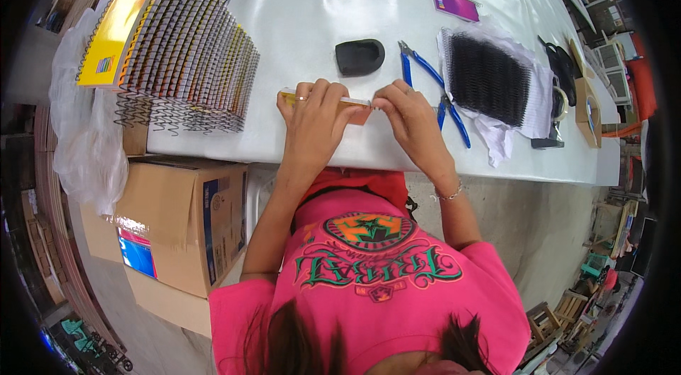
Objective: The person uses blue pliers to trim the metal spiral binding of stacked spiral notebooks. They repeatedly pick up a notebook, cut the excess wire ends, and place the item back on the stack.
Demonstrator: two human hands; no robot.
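Observation:
My left hand [317,120] grips a small notebook [360,118] with a yellow and orange cover, held on its edge near the front of the table. At the notebook's right end, my right hand [410,120] is closed in a pinch. Whatever lies between those fingertips is too small to make out. Just beyond my hands rests a black rounded block [360,57]. Two blue-handled pliers lie close to my right hand, the farther pliers [424,64] and the nearer pliers [454,120]. Right of them, many black spiral coils [489,79] are heaped on crumpled white paper [543,95].
A tall stack of spiral notebooks [191,42] fills the table's left side. A purple notebook [456,3] lies at the far right. Black scissors [560,70] and a tape roll [564,105] are by the right edge. Below the table's left edge stands a cardboard box [167,215].

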